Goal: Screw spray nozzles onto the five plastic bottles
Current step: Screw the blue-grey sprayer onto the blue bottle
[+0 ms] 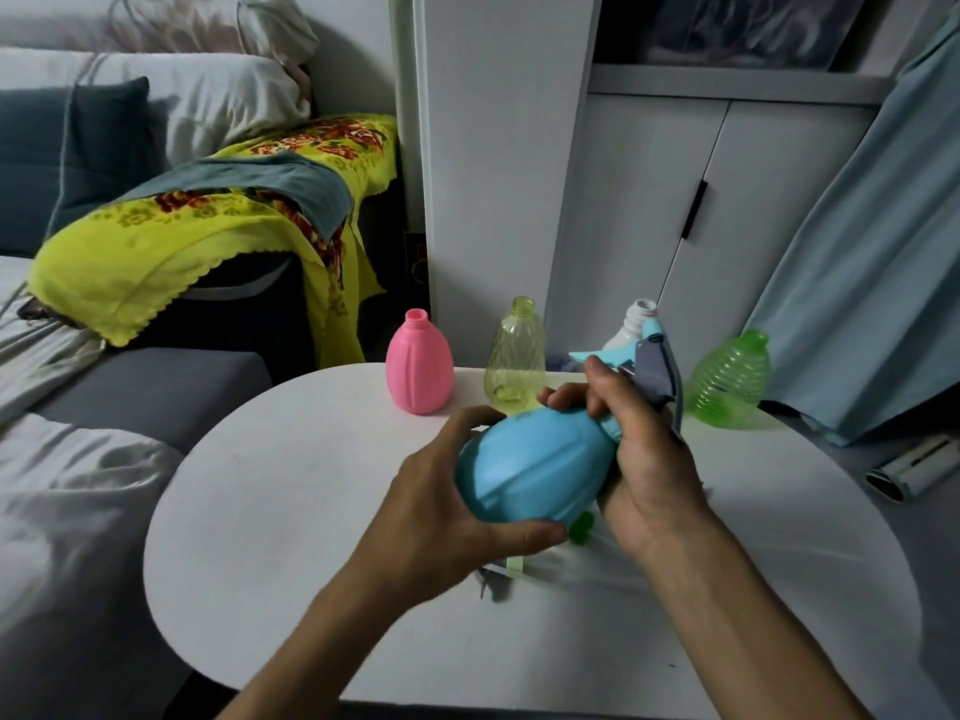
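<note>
Blue bottle (530, 470), held tilted in the air above the white table (270, 511), looks empty, light and thin-walled, so by my reckoning it would dent under a hard squeeze and its smooth sides could slip. The left hand (447, 517) wraps the belly, a fair hold; the right hand (639, 449) curls round the neck and the spray nozzle (652, 366), where twisting force belongs. Beyond the blue bottle stand four open-necked bottles, all seemingly empty: pink bottle (420, 363), yellow bottle (515, 356), white bottle (635, 324) and green bottle (730, 379). Under it lie further nozzle parts, mostly hidden.
</note>
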Motion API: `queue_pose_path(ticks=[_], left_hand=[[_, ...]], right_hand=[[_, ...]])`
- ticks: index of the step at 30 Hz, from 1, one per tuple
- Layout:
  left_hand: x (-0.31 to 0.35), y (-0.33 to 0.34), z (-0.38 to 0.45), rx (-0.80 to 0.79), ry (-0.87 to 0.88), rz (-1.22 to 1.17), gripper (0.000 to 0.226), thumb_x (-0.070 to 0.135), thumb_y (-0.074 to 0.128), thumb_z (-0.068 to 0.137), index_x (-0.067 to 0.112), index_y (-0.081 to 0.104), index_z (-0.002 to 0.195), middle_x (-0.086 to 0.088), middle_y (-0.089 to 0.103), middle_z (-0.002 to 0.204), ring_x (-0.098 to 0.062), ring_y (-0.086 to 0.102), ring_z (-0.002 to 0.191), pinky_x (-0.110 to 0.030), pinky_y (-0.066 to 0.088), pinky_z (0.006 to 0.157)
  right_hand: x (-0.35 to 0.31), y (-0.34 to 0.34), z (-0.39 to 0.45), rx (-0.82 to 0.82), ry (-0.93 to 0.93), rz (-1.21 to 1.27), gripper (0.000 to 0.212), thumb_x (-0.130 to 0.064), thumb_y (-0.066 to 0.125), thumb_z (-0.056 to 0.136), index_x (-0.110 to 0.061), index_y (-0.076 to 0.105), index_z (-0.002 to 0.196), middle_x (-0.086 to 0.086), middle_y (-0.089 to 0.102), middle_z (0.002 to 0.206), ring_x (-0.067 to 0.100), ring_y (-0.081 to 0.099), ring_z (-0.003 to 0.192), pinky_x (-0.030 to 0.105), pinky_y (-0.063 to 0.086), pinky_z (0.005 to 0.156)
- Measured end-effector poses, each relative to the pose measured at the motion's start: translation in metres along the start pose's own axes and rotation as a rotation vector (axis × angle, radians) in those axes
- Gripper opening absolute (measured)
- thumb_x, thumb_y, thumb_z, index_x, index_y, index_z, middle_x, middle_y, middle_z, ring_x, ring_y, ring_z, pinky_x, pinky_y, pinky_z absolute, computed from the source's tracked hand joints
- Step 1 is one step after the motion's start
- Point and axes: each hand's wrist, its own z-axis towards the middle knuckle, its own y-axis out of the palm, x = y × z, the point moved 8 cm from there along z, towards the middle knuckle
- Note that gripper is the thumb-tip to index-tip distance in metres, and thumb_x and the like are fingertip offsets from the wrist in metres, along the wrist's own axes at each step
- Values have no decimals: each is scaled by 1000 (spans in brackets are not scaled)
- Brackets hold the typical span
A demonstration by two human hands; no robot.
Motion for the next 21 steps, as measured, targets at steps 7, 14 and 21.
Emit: queue_pose_path(ticks=[7,14,21], left_hand=[[1,4,-6,148,55,133,90,70,78,49,47,34,123,24,54,115,-2,59,101,-32,58,78],[6,11,-9,128,190,280,93,68,75,54,38,33,132,15,54,124,-8,54,104,-34,54,85],[-33,-72,15,358,14,20,74,55,83,50,35,48,113,13,62,103,-1,64,88,-24,60,70]], right_hand=[[9,-8,0,124,65,-28,42,-34,72,84,-21,48,52,9,71,74,20,70,69,36,58,68],[28,11,-11,38,40,-291,38,-60,85,55,-26,70,64,-2,74,74,16,71,75,41,57,78],[52,35,-29,-219,81,-763,67,-49,83,63,-47,50,121,-23,57,126,-1,47,121,27,43,93]])
